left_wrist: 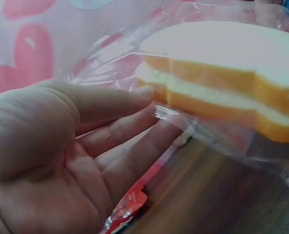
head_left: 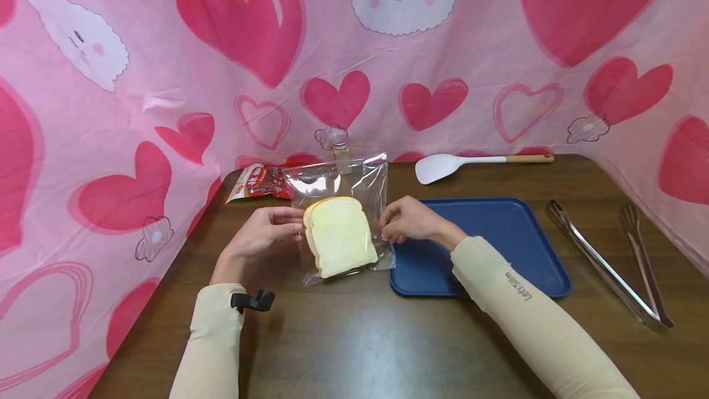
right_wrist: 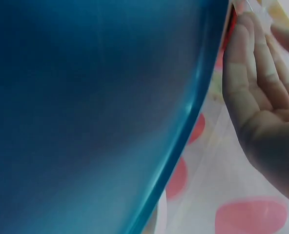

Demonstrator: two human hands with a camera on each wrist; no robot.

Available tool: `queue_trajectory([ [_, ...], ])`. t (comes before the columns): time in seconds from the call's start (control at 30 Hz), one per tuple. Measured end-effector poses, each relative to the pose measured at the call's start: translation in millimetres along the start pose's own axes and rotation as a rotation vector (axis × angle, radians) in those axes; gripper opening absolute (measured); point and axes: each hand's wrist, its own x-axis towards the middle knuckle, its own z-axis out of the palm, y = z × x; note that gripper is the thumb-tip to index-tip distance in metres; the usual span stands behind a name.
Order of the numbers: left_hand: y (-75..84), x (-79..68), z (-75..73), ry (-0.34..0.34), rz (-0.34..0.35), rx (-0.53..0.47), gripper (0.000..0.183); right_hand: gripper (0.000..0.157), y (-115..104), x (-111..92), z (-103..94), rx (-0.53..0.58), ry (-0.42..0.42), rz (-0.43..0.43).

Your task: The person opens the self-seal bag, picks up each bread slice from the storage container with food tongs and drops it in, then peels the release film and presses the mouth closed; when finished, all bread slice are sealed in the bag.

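In the head view, two slices of white bread [head_left: 340,236] stand stacked inside a clear plastic bag [head_left: 373,186], tilted up off the dark wooden table. My left hand [head_left: 266,229] pinches the bag's left edge; the left wrist view shows the thumb at the film near the bread's crust [left_wrist: 208,105], with the fingers behind. At the opposite edge, my right hand [head_left: 410,220] pinches the film, its fingers bent. The right wrist view catches this hand [right_wrist: 266,97] near the bag's corner, though the actual contact is mostly cut off at the top.
Beneath my right forearm lies a blue tray [head_left: 498,245]. Metal tongs [head_left: 598,257] rest to its right. Behind are a white spatula [head_left: 443,166] with a wooden handle end, a red snack packet [head_left: 266,181] and a small bottle [head_left: 341,151]. A pink heart-print cloth [head_left: 382,91] surrounds the table.
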Motion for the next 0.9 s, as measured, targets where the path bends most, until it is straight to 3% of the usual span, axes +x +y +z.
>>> queue_trajectory([
  [0.17,-6.0,3.8,6.0,0.079,-0.055,-0.098,0.047,0.013,-1,0,8.6,0.06,0.085,0.057],
  [0.3,-12.0,3.4,6.2,0.122,-0.073,-0.143,0.046,0.027,-8,-2,12.1,0.104,0.105,0.119],
  [0.5,-14.4,5.4,-1.1,0.104,-0.15,-0.103,0.047,0.041,-15,-6,17.5,0.182,0.068,0.213],
  [0.67,-17.9,10.2,-7.8,0.067,-0.226,-0.051,0.048,0.033,-13,-9,25.8,0.198,0.032,0.267],
  [0.9,-21.1,11.8,-5.6,0.023,-0.321,0.032,0.041,0.01,-10,-15,29.2,0.016,-0.02,0.244],
])
